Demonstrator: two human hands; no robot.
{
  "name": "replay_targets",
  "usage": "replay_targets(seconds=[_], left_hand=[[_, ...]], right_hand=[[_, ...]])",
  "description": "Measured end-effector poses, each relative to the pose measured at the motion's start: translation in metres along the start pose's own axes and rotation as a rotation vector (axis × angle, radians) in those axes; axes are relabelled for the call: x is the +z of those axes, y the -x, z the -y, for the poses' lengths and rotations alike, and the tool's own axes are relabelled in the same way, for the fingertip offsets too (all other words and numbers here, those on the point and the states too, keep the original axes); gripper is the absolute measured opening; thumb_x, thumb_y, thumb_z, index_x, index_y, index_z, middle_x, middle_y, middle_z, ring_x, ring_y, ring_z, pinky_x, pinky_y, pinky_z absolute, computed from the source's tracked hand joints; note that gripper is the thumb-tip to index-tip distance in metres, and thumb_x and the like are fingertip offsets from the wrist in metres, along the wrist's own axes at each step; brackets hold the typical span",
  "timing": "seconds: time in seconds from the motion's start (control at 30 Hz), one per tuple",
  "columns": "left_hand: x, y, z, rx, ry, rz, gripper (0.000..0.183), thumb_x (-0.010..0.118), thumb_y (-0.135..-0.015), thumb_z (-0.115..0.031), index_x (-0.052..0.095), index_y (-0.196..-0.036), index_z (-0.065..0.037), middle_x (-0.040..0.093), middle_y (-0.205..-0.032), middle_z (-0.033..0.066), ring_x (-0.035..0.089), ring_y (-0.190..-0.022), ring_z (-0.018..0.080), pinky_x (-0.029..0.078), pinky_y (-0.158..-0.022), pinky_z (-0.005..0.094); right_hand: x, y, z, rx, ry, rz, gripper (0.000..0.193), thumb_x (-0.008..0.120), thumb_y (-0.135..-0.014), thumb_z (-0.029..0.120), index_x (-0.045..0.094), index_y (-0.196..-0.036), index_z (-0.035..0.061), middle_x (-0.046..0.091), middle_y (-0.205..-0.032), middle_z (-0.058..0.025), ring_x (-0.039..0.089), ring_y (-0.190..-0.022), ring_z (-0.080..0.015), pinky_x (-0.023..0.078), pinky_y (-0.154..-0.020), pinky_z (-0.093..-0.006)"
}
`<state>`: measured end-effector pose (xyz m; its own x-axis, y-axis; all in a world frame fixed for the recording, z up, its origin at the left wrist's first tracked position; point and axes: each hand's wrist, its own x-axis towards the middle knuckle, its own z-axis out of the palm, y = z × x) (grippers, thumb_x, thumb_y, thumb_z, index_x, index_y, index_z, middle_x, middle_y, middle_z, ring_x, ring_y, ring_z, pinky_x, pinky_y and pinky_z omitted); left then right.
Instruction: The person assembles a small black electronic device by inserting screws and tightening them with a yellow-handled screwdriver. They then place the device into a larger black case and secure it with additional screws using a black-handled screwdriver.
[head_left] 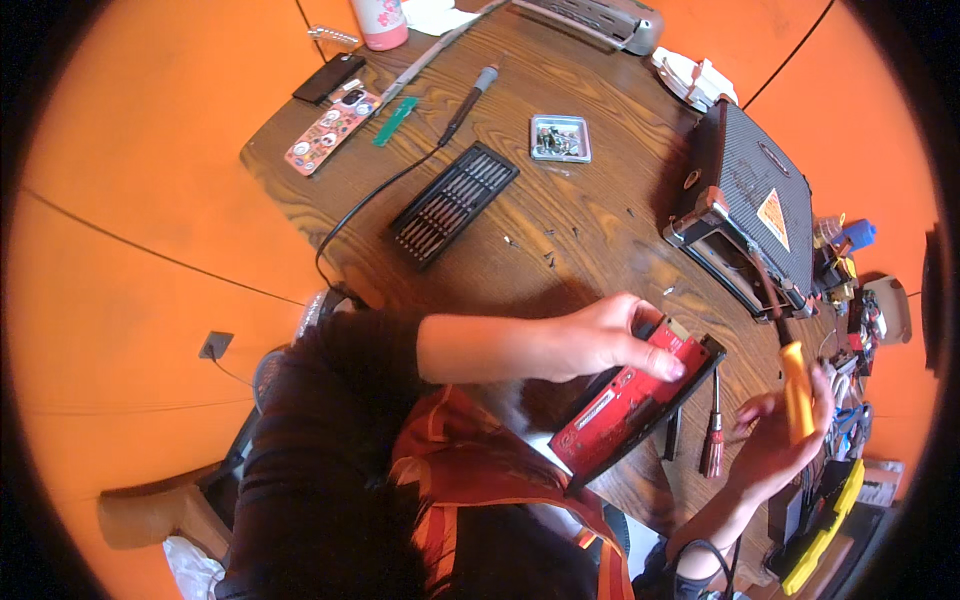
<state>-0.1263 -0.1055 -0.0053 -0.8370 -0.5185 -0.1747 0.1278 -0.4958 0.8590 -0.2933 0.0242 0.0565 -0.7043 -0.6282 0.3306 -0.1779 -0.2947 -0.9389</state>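
Left hand [615, 342] clasped on a red board [605, 425] with black edges, thumb pressed across its face; from where I stand, the board tilts over the near edge of the wooden worktop [620, 255]. Its long axis slants from the person's lap, at lower left, up to the right. Right of the board and clear of it, the right hand [780, 455] loosely holds a yellow-handled tool [797, 390], whose shaft points away from the board toward a black box [765, 185] beyond it; I cannot tell whether the tip touches that box. Between board and right hand lies a red-handled screwdriver [713, 447]. Beyond the board, to its upper left, sits a bit set [455, 203].
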Motion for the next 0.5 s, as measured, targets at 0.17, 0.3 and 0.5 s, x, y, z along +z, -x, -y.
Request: replay_targets(seconds=[0.17, 0.3, 0.5], left_hand=[[-0.016, -0.025, -0.001, -0.096, 0.111, 0.185, 0.049, 0.078, -0.062, -0.021, 0.056, -0.100, 0.002, 0.062, -0.090, 0.0072, 0.057, -0.083, 0.0150, 0.044, -0.080, 0.0295], [-0.031, -0.021, 0.001, -0.122, 0.395, 0.400, 0.045, 0.072, -0.067, -0.030, 0.058, -0.099, -0.001, 0.062, -0.091, 0.0041, 0.057, -0.082, 0.0115, 0.044, -0.077, 0.0259], [-0.042, -0.028, -0.002, -0.051, 0.685, 0.470, 0.045, 0.060, -0.080, -0.030, 0.053, -0.113, 0.001, 0.059, -0.109, 0.0084, 0.057, -0.096, 0.0148, 0.044, -0.085, 0.0277]], right_hand=[[0.029, -0.064, -0.014, -0.115, 0.015, 0.102, 0.061, 0.030, -0.087, 0.060, 0.054, -0.104, 0.0065, 0.051, -0.060, -0.0057, 0.044, -0.044, -0.0086, 0.029, -0.036, -0.0175], [0.064, -0.098, -0.020, -0.256, 0.093, 0.033, 0.022, 0.046, -0.090, 0.023, 0.054, -0.099, 0.0045, 0.048, -0.060, -0.0038, 0.033, -0.041, -0.0064, 0.026, -0.038, -0.0177], [0.141, -0.137, -0.027, -0.214, -0.083, 0.100, 0.022, 0.050, -0.085, 0.022, 0.053, -0.097, 0.0037, 0.049, -0.054, -0.0061, 0.033, -0.033, -0.0083, 0.023, -0.031, -0.0204]])
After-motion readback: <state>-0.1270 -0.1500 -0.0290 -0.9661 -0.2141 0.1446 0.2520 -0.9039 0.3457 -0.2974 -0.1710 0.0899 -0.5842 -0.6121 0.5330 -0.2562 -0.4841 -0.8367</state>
